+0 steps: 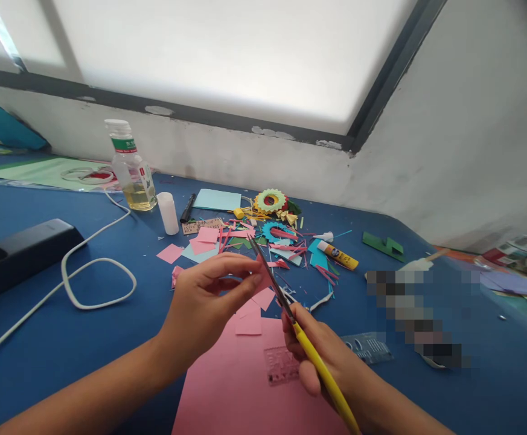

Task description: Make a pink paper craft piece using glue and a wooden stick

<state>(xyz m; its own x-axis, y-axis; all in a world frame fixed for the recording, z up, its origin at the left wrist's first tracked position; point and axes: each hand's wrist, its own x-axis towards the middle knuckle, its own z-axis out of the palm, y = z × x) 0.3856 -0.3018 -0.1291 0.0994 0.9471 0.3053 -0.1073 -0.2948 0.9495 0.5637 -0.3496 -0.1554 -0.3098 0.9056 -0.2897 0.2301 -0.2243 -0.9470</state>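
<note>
Left hand (200,299): thumb and forefinger pinching the paper's left side; grip best light, tips well back from the cutting line. Small pink paper (265,279): between left fingers and blades; best kept flat and taut. Scissors (320,359): blades just beyond left fingertips, at the paper; short, steady snips advisable. Right hand (335,356): fingers wrapped about the yellow handles, above the worktop (122,344); better to turn paper than wrist

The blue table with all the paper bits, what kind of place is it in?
Probably a craft corner by a window, maybe in a classroom or at home; I can't tell which. The table has paper scraps and a glue tube, and the right hand holds scissors.
</note>
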